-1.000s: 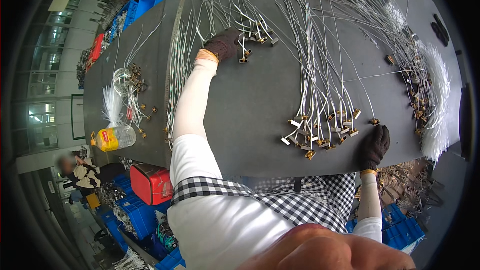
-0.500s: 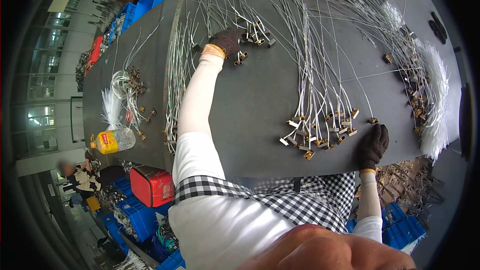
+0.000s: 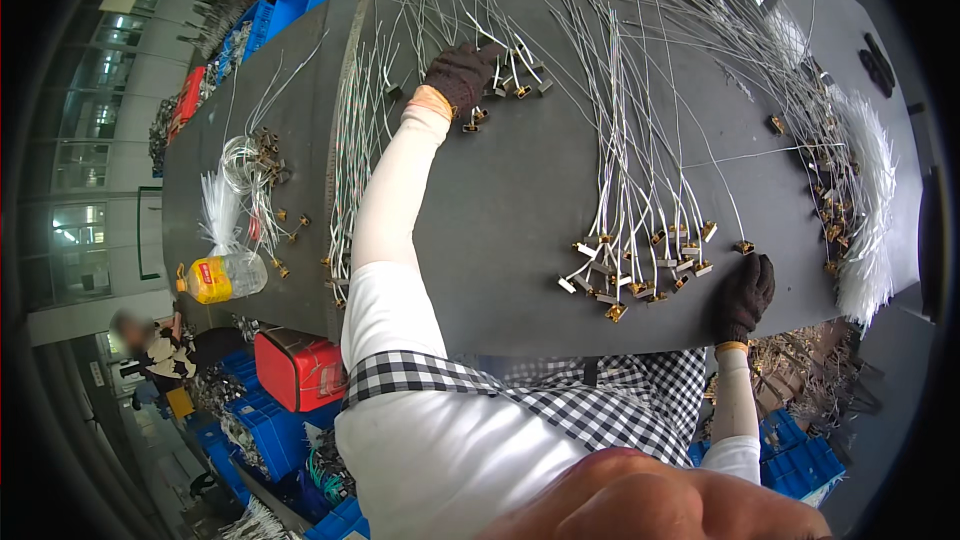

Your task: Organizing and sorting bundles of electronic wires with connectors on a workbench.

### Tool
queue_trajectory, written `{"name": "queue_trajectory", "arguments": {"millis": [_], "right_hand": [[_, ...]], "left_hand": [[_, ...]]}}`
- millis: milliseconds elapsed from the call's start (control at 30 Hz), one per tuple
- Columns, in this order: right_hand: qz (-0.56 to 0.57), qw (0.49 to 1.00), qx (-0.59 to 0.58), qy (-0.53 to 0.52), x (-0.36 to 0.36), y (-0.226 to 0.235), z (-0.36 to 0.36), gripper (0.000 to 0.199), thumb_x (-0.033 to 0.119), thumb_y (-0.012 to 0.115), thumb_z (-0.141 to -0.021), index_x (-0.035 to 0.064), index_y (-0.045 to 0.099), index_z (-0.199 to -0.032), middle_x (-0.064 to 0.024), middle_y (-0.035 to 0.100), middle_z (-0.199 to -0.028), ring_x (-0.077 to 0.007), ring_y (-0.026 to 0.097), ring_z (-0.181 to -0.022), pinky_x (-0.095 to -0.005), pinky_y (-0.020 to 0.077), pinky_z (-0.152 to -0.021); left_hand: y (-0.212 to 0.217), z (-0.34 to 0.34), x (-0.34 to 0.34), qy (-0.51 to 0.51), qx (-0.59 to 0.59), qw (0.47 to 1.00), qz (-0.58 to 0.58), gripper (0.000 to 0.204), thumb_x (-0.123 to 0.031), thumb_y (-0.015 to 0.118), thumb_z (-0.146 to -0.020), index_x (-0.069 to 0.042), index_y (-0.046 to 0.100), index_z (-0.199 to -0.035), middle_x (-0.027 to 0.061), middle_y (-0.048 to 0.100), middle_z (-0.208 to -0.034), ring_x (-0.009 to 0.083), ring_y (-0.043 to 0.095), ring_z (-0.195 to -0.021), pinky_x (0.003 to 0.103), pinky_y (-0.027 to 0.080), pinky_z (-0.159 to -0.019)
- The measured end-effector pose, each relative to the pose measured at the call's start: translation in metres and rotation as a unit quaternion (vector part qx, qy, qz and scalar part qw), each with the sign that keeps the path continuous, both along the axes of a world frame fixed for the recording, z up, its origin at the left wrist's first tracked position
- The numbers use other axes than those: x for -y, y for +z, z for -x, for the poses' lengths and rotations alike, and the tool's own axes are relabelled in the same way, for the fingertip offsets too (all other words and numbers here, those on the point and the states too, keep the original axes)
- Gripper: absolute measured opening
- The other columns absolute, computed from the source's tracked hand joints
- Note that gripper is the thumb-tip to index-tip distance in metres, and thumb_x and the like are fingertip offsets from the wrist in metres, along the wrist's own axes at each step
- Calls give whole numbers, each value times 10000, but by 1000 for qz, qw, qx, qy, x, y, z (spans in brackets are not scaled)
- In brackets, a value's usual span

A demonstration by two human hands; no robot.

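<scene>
My left hand [image 3: 462, 76], in a dark brown knitted glove, reaches to the far middle of the table. Its fingers curl beside a small cluster of metal clip-like ends [image 3: 521, 91] on thin grey wires; what they grip, if anything, is hidden. Two more such ends [image 3: 475, 121] lie just below this hand. My right hand [image 3: 744, 300], gloved alike, lies at the near right edge with its fingers stretched out. Right above its fingertips is a single brass-coloured end [image 3: 744, 248] on a long wire. Left of it spreads a larger bunch of wires [image 3: 612, 160] with metal ends towards me.
A dense wire bundle [image 3: 745, 40] and white plastic strands [image 3: 868, 210] line the right side. At left are a metal strip [image 3: 345, 80], more wires, a coiled bunch [image 3: 243, 168] and a yellow-labelled bottle [image 3: 225, 278]. A red case [image 3: 300, 370] and blue crates [image 3: 275, 430] stand below the table.
My left hand has shifted slightly to the right and farther away, over the far cluster of wire ends. My right hand stays nearly in place.
</scene>
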State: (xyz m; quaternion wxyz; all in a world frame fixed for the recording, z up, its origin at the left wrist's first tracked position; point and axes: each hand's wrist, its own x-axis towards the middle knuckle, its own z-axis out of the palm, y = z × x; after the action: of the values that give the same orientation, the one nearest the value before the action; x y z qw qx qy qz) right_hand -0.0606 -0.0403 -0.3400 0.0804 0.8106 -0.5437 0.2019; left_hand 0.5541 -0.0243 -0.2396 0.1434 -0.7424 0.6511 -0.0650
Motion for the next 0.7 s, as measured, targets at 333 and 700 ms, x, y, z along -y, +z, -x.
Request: {"name": "queue_trajectory", "arguments": {"millis": [333,700], "right_hand": [[-6,1000,-2,-11,-1,5,-3,452,163,610,-923,79,554,-1363,-176,555,-1406,-401,495,-1333,-515,397,-1114],[-18,1000,-8,-15,0,2,1,490,154,607,-931,74,540,-1409,-187,545,-1432,-404,487,-1352,-514,389,-1131]], "left_hand": [[-6,-12,8,-36,11,999,-31,521,-193,679,-880,-161,591,-1392,51,623,-1373,357,651,-1163,474,552,-986],[-12,-11,7,-33,-105,994,14,414,21,643,-829,-80,701,-1227,103,635,-1349,364,648,-1190,451,545,-1014]]}}
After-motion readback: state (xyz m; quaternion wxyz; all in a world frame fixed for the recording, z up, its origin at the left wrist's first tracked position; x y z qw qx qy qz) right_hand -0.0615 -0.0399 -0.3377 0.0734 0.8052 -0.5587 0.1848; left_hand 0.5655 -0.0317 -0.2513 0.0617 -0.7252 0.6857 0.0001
